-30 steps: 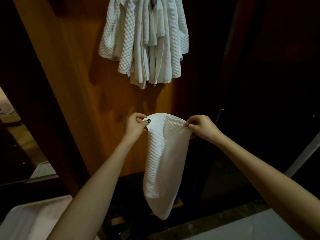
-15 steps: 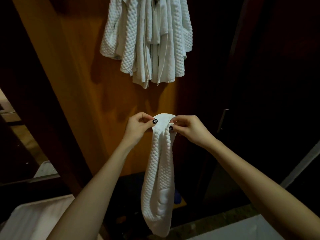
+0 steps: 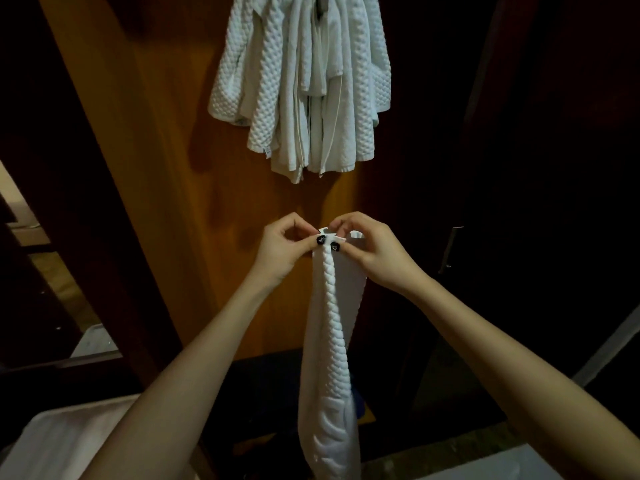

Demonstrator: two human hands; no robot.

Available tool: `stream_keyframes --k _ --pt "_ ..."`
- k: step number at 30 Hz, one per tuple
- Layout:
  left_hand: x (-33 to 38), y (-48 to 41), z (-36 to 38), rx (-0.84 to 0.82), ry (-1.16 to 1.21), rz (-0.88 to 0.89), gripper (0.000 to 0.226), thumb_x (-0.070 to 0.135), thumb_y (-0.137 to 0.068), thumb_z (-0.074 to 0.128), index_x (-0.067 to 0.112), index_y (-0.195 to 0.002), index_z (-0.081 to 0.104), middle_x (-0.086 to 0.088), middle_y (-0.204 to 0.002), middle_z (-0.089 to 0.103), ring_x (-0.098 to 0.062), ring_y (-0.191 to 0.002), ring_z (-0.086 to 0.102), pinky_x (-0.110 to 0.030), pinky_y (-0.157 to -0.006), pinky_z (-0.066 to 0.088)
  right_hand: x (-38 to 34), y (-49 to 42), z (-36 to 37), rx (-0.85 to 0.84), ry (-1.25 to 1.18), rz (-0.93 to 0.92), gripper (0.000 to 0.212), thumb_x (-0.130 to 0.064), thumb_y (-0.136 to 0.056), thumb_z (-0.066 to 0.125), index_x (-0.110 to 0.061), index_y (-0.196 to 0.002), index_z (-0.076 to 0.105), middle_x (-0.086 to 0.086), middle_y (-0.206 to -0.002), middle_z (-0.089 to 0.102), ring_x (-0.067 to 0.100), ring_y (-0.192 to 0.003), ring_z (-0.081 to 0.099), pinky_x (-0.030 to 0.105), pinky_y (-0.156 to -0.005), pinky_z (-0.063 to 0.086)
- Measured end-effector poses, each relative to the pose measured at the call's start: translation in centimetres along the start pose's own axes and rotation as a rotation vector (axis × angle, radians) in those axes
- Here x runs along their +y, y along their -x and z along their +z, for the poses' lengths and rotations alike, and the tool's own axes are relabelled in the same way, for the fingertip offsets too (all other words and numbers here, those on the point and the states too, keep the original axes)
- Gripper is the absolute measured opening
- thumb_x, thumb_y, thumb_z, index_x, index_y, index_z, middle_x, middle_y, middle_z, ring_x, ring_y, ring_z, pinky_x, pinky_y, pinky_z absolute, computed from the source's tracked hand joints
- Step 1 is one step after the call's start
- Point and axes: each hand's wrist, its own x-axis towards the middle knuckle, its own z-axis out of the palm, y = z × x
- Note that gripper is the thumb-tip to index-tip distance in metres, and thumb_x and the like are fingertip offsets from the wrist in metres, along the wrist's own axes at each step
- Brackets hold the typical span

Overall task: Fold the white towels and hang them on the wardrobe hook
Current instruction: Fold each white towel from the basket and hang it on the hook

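– White waffle cotton, soft and light by the look. Our left hand (image 3: 284, 249) and right hand (image 3: 375, 252) each pinch the towel (image 3: 329, 341) at its top edge, thumbs touching, corners together.
– Where does the towel sit?
– It hangs from those two pinches as a narrow fold, in front of the wooden door (image 3: 156, 168) and well below the hung towels (image 3: 304, 81). Its lower end runs out the bottom of the frame.
– Handling?
– Limp, no stiffness, so we expect it to sag open wherever we let go. The textured weave should grip fine. Not fragile. We'd hold the gathered top edge, with one hand keeping both corners while the other smooths the length.
– What's in the way?
– Mainly the hung towels. They make a thick bunch, several layers crowding the hook. We can't see the hook plainly because the top of the frame cuts it off. We judge we'd have to lift over that bunch without knocking a layer off.
– Anything else?
– A dark door on the right with a metal handle (image 3: 450, 251), near our right hand but apart. There's a pale surface at lower left (image 3: 52, 445) and another at lower right (image 3: 485, 465). We can't tell what either is.
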Motion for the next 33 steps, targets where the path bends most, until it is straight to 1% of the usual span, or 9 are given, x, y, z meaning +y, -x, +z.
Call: stream_keyframes --k 5,8,11,13,17,22,28,31,33 --pt "0.6 0.2 0.8 0.032 0.068 0.007 0.013 0.003 -0.084 0.068 0.013 -0.076 0.065 0.009 -0.072 0.068 -0.004 -0.071 0.066 -0.019 -0.063 0.054 0.1 -0.7 -0.5 0.028 0.016 0.036 0.008 -0.013 -0.090 0.066 -0.006 -0.089 0.062 -0.001 -0.129 0.053 0.006 -0.118 0.051 0.019 -0.097 0.042" --pt "1.1 0.4 1.1 -0.038 0.151 -0.033 0.012 0.006 -0.088 0.062 0.016 -0.094 0.067 0.002 -0.090 0.070 -0.007 -0.086 0.068 -0.019 -0.072 0.053 0.0 -1.1 -0.9 0.026 0.069 0.021 0.008 -0.012 -0.090 0.065 -0.005 -0.090 0.062 -0.003 -0.123 0.056 0.006 -0.113 0.054 0.020 -0.094 0.044" --pt "1.2 0.8 1.5 -0.045 0.136 -0.010 0.033 0.000 -0.081 0.069 0.022 -0.104 0.061 0.005 -0.098 0.067 -0.001 -0.090 0.065 -0.015 -0.075 0.050 -0.2 -1.2 -1.0 0.056 0.058 -0.014 0.006 -0.010 -0.089 0.067 -0.010 -0.087 0.061 -0.002 -0.114 0.054 0.001 -0.097 0.054 0.012 -0.082 0.042" --pt "1.0 0.9 1.7 0.001 0.162 -0.010 0.038 -0.003 -0.079 0.071 0.021 -0.102 0.056 0.004 -0.091 0.065 0.001 -0.083 0.064 -0.014 -0.072 0.050 -0.1 -1.2 -1.0 0.087 0.061 -0.028 0.009 -0.014 -0.087 0.070 -0.011 -0.083 0.062 -0.001 -0.110 0.054 0.002 -0.093 0.053 0.012 -0.079 0.042" --pt "0.2 0.9 1.9 0.117 0.122 0.005 0.035 -0.005 -0.077 0.070 0.021 -0.090 0.050 0.001 -0.079 0.059 0.000 -0.070 0.060 -0.014 -0.063 0.049 1.3 -1.0 -2.1 0.038 0.223 0.052 0.017 -0.029 -0.088 0.069 -0.014 -0.081 0.065 -0.005 -0.120 0.051 0.011 -0.115 0.045 0.026 -0.097 0.039" --pt "-0.4 0.3 0.9 0.140 0.211 0.030 0.033 0.002 -0.072 0.067 0.032 -0.081 0.055 0.011 -0.072 0.057 -0.001 -0.068 0.057 -0.017 -0.062 0.049 3.9 1.0 -3.6 -0.012 0.152 0.193 0.023 -0.039 -0.087 0.067 -0.021 -0.101 0.064 -0.006 -0.118 0.053 0.008 -0.111 0.051 0.024 -0.097 0.042" --pt "-0.4 -0.1 0.8 0.060 -0.218 0.181 0.042 -0.016 -0.079 0.052 0.023 -0.073 0.064 0.008 -0.086 0.052 0.004 -0.076 0.051 -0.009 -0.068 0.040 3.4 0.4 -3.6 -0.049 0.146 0.204 0.013 -0.027 -0.089 0.068 -0.020 -0.090 0.058 -0.005 -0.086 0.065 0.011 -0.080 0.064 0.040 -0.071 0.055" --pt "-0.8 0.0 -0.2 0.054 -0.453 0.239 0.025 -0.009 -0.087 0.053 0.013 -0.086 0.064 0.005 -0.096 0.043 0.005 -0.091 0.046 -0.009 -0.078 0.036 2.6 -0.6 -2.6 0.035 0.157 0.124 0.015 -0.022 -0.091 0.065 -0.010 -0.091 0.054 0.003 -0.084 0.063 0.019 -0.078 0.061 0.043 -0.068 0.052" --pt "-1.0 0.2 -1.1 -0.030 -0.525 0.217 0.022 0.003 -0.088 0.061 0.020 -0.101 0.058 0.004 -0.108 0.036 0.013 -0.098 0.040 -0.003 -0.082 0.035 2.2 -1.4 -2.0 0.103 0.121 0.091 0.017 -0.020 -0.092 0.062 -0.007 -0.092 0.052 0.007 -0.081 0.061 0.019 -0.074 0.060 0.041 -0.065 0.049"
